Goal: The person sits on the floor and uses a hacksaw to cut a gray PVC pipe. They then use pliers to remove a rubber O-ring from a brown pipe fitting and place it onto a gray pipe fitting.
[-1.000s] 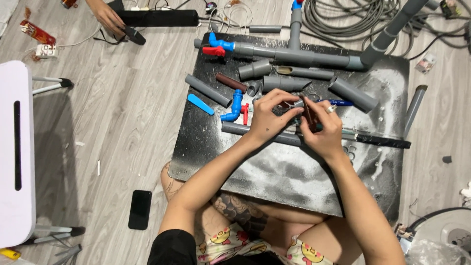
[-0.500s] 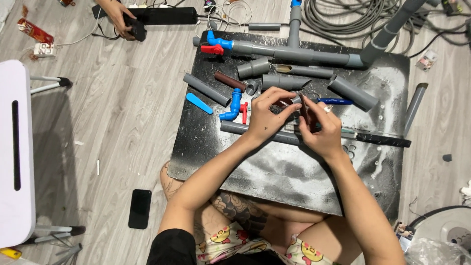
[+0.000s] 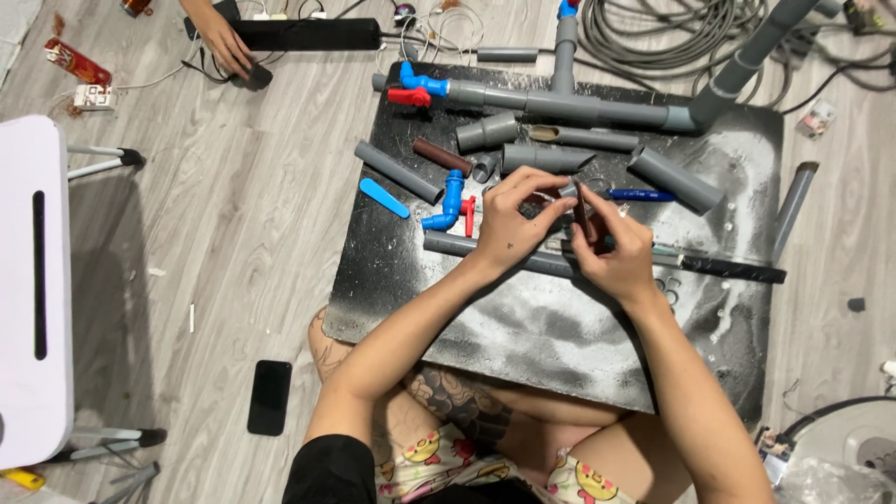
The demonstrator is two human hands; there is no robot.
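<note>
I noted left hand (image 3: pixel 509 224) pinching a small grey fitting (image 3: pixel 569 190) and right hand (image 3: pixel 611 247) closed on a dark rod (image 3: pixel 581 210) above the black mat (image 3: pixel 560 345); crowded fingers risked a slip.

A dark-screened black phone (image 3: pixel 270 397) lies on the floor left of the black work mat (image 3: pixel 560 327), with a red flat packet (image 3: pixel 77 63) far beyond toward the upper left.

Left hand (image 3: pixel 511 224): held forward, fingers curled inward in a pinch.
Right hand (image 3: pixel 611 250): closed, fingertips set against the left's.
</note>
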